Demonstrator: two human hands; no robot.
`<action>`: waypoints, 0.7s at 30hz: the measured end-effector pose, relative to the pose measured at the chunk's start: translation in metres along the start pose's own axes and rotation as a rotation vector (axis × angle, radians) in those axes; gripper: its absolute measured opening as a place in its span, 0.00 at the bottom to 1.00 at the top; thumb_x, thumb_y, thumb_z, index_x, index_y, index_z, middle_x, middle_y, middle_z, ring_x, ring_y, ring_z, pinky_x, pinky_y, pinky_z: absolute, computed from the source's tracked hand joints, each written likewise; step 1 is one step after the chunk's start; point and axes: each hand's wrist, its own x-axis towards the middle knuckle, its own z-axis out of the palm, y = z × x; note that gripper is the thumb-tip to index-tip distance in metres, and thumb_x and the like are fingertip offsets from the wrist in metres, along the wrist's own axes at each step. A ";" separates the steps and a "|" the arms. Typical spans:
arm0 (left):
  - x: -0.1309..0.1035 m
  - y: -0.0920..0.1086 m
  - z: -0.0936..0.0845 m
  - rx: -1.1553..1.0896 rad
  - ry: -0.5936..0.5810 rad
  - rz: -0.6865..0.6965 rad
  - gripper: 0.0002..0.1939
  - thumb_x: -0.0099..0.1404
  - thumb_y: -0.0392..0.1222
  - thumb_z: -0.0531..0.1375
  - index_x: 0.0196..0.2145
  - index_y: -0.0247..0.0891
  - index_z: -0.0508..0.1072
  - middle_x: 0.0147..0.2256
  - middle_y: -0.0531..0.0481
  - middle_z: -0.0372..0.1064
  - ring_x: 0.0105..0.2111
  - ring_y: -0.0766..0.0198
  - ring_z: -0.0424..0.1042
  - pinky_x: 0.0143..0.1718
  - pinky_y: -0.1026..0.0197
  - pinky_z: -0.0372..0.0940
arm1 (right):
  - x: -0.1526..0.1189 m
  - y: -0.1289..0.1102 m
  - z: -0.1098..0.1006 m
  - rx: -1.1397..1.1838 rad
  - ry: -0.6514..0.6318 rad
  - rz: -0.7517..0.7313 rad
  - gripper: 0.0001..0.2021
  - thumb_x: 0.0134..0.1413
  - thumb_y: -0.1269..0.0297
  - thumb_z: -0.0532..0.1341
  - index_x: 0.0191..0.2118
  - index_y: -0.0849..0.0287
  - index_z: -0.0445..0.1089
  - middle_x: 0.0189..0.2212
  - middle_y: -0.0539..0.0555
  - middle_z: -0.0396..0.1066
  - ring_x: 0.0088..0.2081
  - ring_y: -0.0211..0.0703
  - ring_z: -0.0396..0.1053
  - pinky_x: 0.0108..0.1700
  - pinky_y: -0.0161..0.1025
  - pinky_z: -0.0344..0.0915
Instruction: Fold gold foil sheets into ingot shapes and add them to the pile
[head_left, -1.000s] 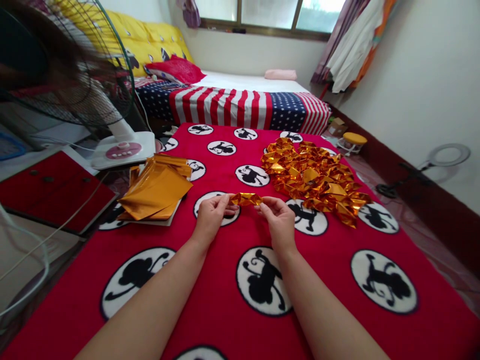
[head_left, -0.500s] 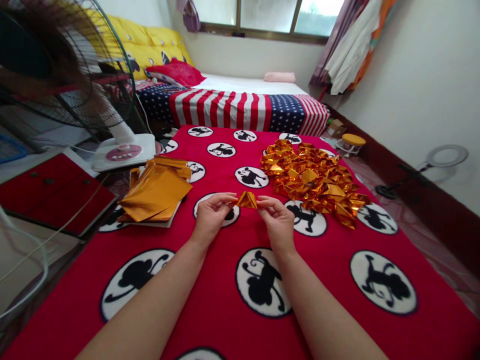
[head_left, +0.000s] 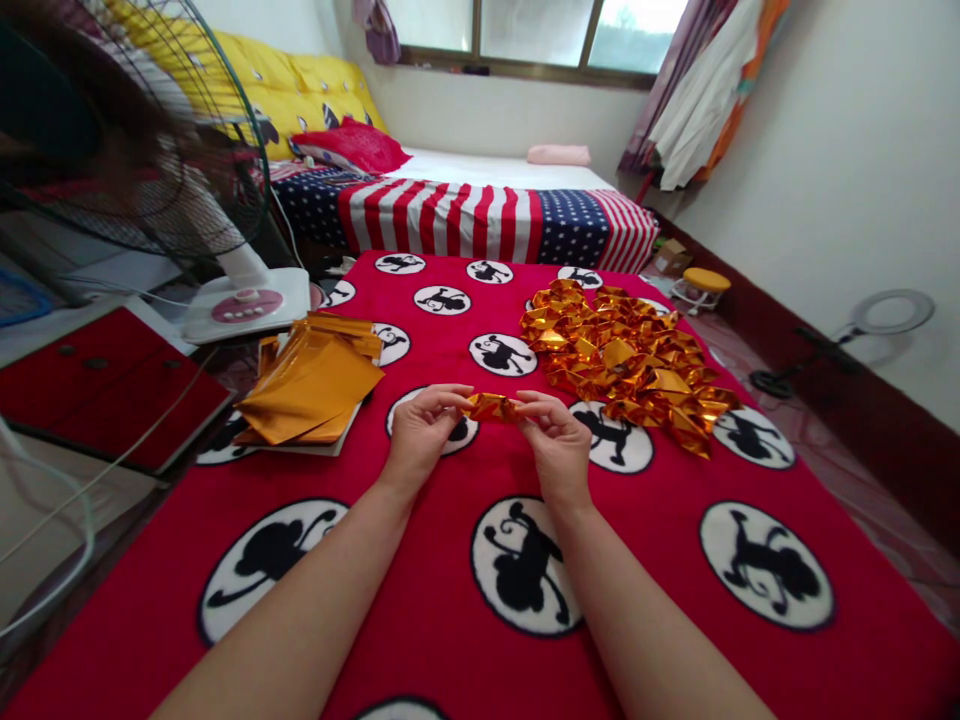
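Between my two hands is a small piece of folded gold foil paper [head_left: 491, 406], held just above the red cloth. My left hand [head_left: 421, 430] pinches its left end between thumb and fingertips. At the other end, my right hand [head_left: 556, 440] pinches it in the same way. To the left lies a stack of flat gold foil sheets [head_left: 315, 380], some set at angles to one another. A heap of folded gold foil pieces [head_left: 622, 350] covers the cloth to the right, beyond my right hand.
The red cloth [head_left: 420, 600] with monkey circles covers the surface in front of me. A fan [head_left: 247, 300] stands at the left, its blades blurred. Behind are a bed with a striped cover [head_left: 465, 215], and at the right a yellow stool [head_left: 706, 280] and a ring light [head_left: 892, 312].
The foil piece has gone from a peaked, triangular shape to a flatter, longer one between my fingers. My hands have moved very slightly apart. The stack and heap look unchanged.
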 end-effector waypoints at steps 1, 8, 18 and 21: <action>0.000 0.001 0.000 0.007 -0.001 0.007 0.02 0.56 0.36 0.64 0.27 0.37 0.79 0.40 0.44 0.77 0.41 0.59 0.76 0.43 0.59 0.70 | 0.000 -0.002 0.000 -0.002 0.003 -0.005 0.01 0.48 0.70 0.66 0.28 0.57 0.76 0.41 0.55 0.74 0.43 0.44 0.73 0.48 0.44 0.70; -0.002 0.006 0.002 0.071 0.029 0.018 0.03 0.55 0.37 0.66 0.25 0.36 0.78 0.36 0.46 0.77 0.38 0.61 0.76 0.41 0.61 0.70 | -0.002 -0.007 0.001 -0.072 0.009 -0.035 0.02 0.48 0.70 0.66 0.27 0.57 0.75 0.39 0.55 0.74 0.43 0.44 0.72 0.45 0.42 0.70; -0.003 0.002 0.003 0.070 0.006 -0.144 0.14 0.54 0.45 0.68 0.38 0.36 0.77 0.30 0.50 0.76 0.27 0.68 0.73 0.29 0.68 0.66 | -0.001 -0.003 0.000 -0.065 0.070 0.175 0.08 0.48 0.62 0.67 0.34 0.58 0.73 0.27 0.49 0.73 0.27 0.37 0.70 0.33 0.36 0.69; -0.004 0.000 0.003 0.094 -0.027 -0.163 0.17 0.55 0.48 0.67 0.39 0.36 0.77 0.28 0.51 0.75 0.25 0.69 0.71 0.25 0.70 0.64 | -0.001 -0.003 -0.001 -0.082 0.093 0.202 0.10 0.49 0.59 0.67 0.33 0.59 0.73 0.26 0.48 0.72 0.24 0.36 0.69 0.28 0.34 0.68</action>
